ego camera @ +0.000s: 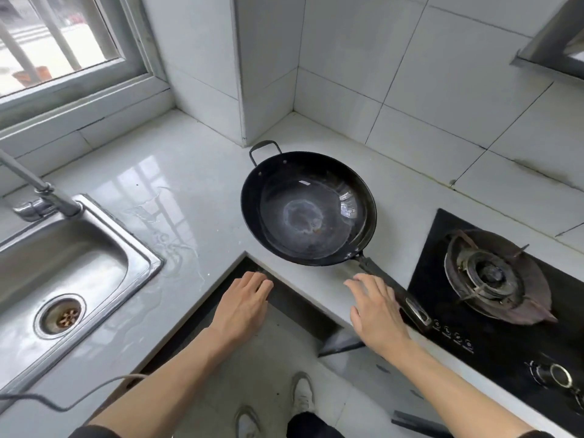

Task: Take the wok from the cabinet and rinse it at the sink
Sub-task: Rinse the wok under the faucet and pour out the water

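A black wok (308,208) with a pale worn patch in its bottom rests on the white countertop (196,184) in the corner, its long handle pointing toward the stove and a small loop handle at the far side. My right hand (376,308) hovers over the long handle with fingers spread, not gripping it. Apart from the wok, my left hand (243,303) is open, fingers at the counter's inner corner edge. The steel sink (139,251) lies at the left, its drain visible, with the tap (41,191) behind it.
A black gas hob (493,273) with a burner and knobs sits at the right, close to the wok's handle. Water is spilled on the counter beside the sink. A window is at the upper left. A thin cable crosses the lower left. My shoes show on the floor below.
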Demonstrator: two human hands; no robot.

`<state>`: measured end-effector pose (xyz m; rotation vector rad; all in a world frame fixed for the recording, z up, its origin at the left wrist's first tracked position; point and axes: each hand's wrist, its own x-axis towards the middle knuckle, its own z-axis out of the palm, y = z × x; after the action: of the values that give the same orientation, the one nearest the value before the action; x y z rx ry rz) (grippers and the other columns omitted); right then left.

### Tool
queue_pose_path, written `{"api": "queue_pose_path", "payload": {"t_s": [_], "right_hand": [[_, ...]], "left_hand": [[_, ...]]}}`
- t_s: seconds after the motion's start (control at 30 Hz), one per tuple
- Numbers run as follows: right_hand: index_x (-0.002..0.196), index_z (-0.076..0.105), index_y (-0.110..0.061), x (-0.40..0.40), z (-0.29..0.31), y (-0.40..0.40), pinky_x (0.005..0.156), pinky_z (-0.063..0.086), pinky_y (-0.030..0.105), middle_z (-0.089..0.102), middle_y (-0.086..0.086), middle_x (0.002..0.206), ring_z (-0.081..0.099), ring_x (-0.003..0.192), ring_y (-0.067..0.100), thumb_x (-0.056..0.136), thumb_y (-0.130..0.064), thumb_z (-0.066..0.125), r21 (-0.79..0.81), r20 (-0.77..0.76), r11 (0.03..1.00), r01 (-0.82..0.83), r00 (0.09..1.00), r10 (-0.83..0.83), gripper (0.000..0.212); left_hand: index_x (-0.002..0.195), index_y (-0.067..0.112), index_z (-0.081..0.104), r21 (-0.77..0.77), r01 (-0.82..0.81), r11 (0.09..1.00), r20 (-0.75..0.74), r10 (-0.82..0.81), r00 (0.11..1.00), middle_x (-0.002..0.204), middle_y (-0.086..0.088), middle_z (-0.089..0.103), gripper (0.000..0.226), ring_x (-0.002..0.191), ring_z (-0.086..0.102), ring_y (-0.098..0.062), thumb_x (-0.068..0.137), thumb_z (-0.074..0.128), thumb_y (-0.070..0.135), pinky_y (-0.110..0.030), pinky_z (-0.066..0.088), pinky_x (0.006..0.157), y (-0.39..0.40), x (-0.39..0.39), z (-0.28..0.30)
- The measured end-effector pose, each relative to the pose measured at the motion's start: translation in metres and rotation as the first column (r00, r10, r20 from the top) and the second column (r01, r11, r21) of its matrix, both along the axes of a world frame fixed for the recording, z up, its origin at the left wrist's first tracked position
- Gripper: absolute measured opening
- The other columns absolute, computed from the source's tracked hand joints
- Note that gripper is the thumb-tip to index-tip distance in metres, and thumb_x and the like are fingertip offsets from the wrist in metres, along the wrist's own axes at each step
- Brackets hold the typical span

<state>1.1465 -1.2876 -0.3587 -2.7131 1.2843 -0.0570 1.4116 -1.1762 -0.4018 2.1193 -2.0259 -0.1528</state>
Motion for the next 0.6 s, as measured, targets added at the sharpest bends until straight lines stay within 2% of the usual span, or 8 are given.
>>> {"api": "queue_pose_path", "payload": {"t_s": [0.1,0.2,0.33,0.47,0.6], "right_hand": [[0.122,0.056,-0.017,0.015,-0.016,0.015,0.091,0.046,0.041,0.049,0.006,0.127,0.049,0.115,0.029,0.075,-0.016,0.070,0.098,-0.075,0.995,-0.036,0.996,0.044,0.050],[0.134,0.045,-0.019,0.025,-0.030,0.027,0.103,0.038,0.039,0.040,0.006,0.140,0.036,0.129,0.027,0.087,-0.025,0.060,0.179,-0.169,0.983,-0.036,0.983,0.066,0.050],[0.146,0.029,-0.017,0.029,-0.040,0.034,0.113,0.026,0.040,0.024,0.011,0.153,0.021,0.141,0.028,0.092,-0.033,0.055,0.233,-0.275,0.972,0.006,0.959,0.060,0.062],[0.151,0.014,-0.017,0.030,-0.048,0.035,0.117,0.018,0.041,0.010,0.011,0.160,0.009,0.146,0.029,0.093,-0.038,0.052,0.260,-0.345,0.965,0.035,0.937,0.059,0.072],[0.152,0.009,-0.016,0.034,-0.049,0.038,0.117,0.018,0.042,0.007,0.013,0.160,0.008,0.147,0.031,0.093,-0.040,0.052,0.255,-0.367,0.966,0.047,0.929,0.052,0.077]], "left_hand": [[0.105,0.015,0.058,0.102,-0.093,0.990,-0.025,0.096,0.995,0.110,-0.001,0.060,0.033,0.098,0.056,-0.026,0.073,0.064,0.010,-0.035,0.049,0.071,0.028,0.007,-0.014],[0.105,0.015,0.055,0.210,-0.211,0.955,-0.045,0.225,0.973,0.115,0.000,0.057,0.037,0.103,0.053,-0.027,0.069,0.059,0.008,-0.033,0.046,0.070,0.053,0.014,-0.030],[0.106,0.012,0.053,0.319,-0.356,0.878,-0.005,0.377,0.926,0.116,-0.005,0.054,0.040,0.101,0.052,-0.031,0.067,0.061,0.011,-0.041,0.050,0.066,0.082,0.023,-0.048],[0.115,0.004,0.057,0.408,-0.423,0.809,0.060,0.439,0.896,0.127,-0.020,0.057,0.059,0.103,0.057,-0.037,0.059,0.076,0.015,-0.042,0.057,0.071,0.107,0.030,-0.062],[0.117,0.001,0.058,0.414,-0.425,0.805,0.096,0.426,0.900,0.131,-0.025,0.057,0.067,0.105,0.059,-0.039,0.055,0.080,0.015,-0.045,0.056,0.081,0.119,0.035,-0.073]]}}
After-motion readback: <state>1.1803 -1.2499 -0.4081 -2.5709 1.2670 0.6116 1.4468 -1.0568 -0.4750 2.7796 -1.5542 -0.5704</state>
